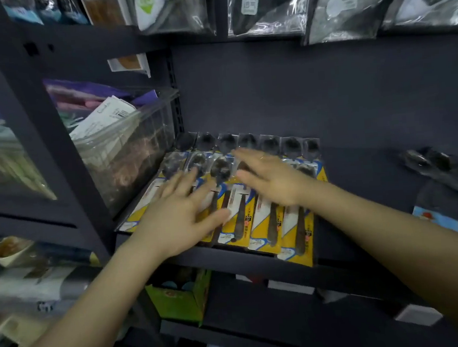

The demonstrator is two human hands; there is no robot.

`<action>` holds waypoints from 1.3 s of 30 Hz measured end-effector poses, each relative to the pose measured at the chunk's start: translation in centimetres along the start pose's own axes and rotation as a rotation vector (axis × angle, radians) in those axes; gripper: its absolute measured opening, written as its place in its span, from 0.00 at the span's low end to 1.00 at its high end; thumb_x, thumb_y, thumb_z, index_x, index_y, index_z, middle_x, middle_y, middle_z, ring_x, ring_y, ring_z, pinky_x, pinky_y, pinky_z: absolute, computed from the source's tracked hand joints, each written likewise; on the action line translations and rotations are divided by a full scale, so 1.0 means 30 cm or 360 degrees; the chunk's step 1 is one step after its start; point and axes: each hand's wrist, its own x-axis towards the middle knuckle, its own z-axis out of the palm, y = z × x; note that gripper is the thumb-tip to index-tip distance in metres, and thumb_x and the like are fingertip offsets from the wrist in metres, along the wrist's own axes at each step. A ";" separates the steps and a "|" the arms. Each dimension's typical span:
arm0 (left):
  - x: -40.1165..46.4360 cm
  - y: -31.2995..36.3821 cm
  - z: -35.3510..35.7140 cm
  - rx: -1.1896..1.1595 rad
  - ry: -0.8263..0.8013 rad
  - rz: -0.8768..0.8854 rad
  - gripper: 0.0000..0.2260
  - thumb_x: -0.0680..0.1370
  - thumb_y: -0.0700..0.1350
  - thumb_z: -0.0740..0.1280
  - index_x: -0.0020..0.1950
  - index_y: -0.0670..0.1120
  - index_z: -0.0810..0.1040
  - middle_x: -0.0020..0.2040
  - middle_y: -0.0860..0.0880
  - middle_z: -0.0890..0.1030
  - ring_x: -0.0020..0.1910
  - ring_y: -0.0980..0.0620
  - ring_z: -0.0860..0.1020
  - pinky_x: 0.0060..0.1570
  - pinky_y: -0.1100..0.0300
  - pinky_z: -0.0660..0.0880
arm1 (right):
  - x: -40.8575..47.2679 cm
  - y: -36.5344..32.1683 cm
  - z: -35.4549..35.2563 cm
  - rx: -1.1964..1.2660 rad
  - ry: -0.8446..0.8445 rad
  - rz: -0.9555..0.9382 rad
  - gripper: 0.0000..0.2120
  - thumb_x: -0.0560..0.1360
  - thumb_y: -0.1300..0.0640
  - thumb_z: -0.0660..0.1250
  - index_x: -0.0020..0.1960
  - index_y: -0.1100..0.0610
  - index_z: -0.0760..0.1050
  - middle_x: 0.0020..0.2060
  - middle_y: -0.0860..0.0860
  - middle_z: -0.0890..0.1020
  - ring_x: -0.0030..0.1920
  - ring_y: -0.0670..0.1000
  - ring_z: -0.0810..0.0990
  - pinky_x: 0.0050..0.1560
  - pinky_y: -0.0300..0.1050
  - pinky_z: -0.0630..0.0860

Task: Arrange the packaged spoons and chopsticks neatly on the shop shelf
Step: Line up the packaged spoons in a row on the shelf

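Because each spoon pack (pixel 236 213) is a thin card with a clear plastic blister over the spoon, I judge them light, fairly stiff and slippery against one another, so they are best nudged flat-handed or taken by the card edges rather than by the bulging blister. They lie in an overlapping row on the dark shelf (pixel 359 168), spoon bowls toward the far wall, with a second row of packs (pixel 247 141) behind them. The left hand (pixel 182 218) rests flat on the left packs, fingers spread, gripping nothing. The right hand (pixel 272 178) lies over the middle packs, fingers loosely extended, also holding nothing. More dark packaged utensils (pixel 435 165) lie apart at the far right.
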 end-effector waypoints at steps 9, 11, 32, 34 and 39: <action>0.034 0.226 0.055 0.0024 -0.0227 0.0876 0.37 0.71 0.70 0.55 0.75 0.55 0.52 0.77 0.56 0.46 0.75 0.57 0.45 0.68 0.65 0.40 | -0.172 0.257 -0.111 0.0402 0.0290 0.0804 0.12 0.73 0.52 0.69 0.52 0.58 0.78 0.46 0.53 0.81 0.48 0.51 0.78 0.48 0.43 0.70; 0.039 0.245 0.066 0.0083 -0.0245 0.0914 0.37 0.71 0.69 0.55 0.75 0.53 0.51 0.77 0.55 0.48 0.75 0.57 0.44 0.66 0.67 0.35 | -0.170 0.260 -0.115 0.0707 0.0338 0.0832 0.05 0.73 0.58 0.69 0.47 0.59 0.78 0.41 0.54 0.80 0.42 0.50 0.77 0.45 0.42 0.71; 0.032 0.358 0.118 0.0119 -0.0245 0.0459 0.45 0.69 0.72 0.48 0.75 0.45 0.40 0.77 0.46 0.41 0.75 0.51 0.41 0.69 0.62 0.38 | -0.101 0.327 -0.098 0.0227 0.0466 0.0946 0.12 0.75 0.57 0.62 0.54 0.64 0.71 0.51 0.61 0.78 0.47 0.58 0.77 0.42 0.44 0.70; 0.034 0.372 0.111 0.0073 -0.0292 0.0450 0.45 0.69 0.73 0.47 0.75 0.45 0.40 0.77 0.47 0.41 0.75 0.51 0.41 0.69 0.61 0.39 | -0.097 0.317 -0.095 0.0185 0.0481 0.1004 0.12 0.76 0.60 0.60 0.57 0.66 0.70 0.55 0.63 0.77 0.53 0.62 0.76 0.47 0.48 0.73; 0.015 0.290 0.068 -0.0156 -0.0176 0.0370 0.41 0.68 0.73 0.40 0.75 0.51 0.42 0.77 0.52 0.43 0.75 0.56 0.43 0.69 0.63 0.42 | -0.126 0.240 -0.094 -0.0087 0.0518 0.0688 0.19 0.77 0.55 0.60 0.66 0.61 0.68 0.64 0.61 0.69 0.64 0.62 0.67 0.63 0.54 0.68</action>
